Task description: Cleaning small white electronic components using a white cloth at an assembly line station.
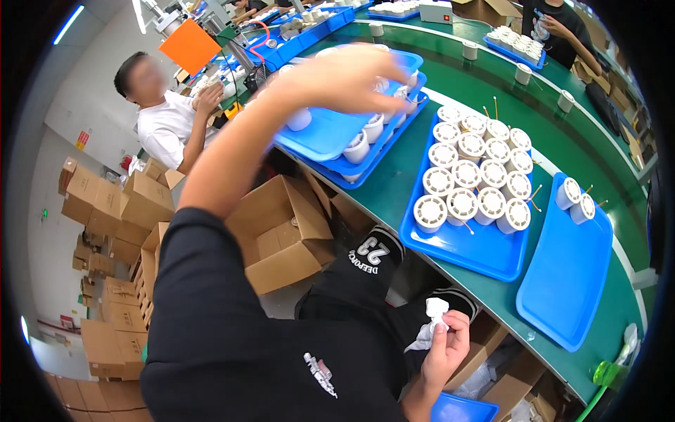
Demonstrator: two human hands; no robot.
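Observation:
My left hand (344,77) reaches over the stacked blue trays (320,141) at the far left of the table. It is blurred, but its fingers look stretched apart and hold nothing visible. White cylindrical parts (356,149) stand in those trays, partly hidden by the hand and arm. Low in front of my body, my right hand (450,344) pinches a crumpled white cloth or tissue (422,337). To the right, a blue tray (467,252) carries several rows of white round parts (462,204) with slotted tops and thin wires.
Another blue tray (566,281) at the right holds two white parts (582,209). Single parts (523,74) stand along the green conveyor (485,91). An open cardboard box (278,232) sits below the table edge. Co-workers (165,119) are across and at left; a green bottle (610,375) lies lower right.

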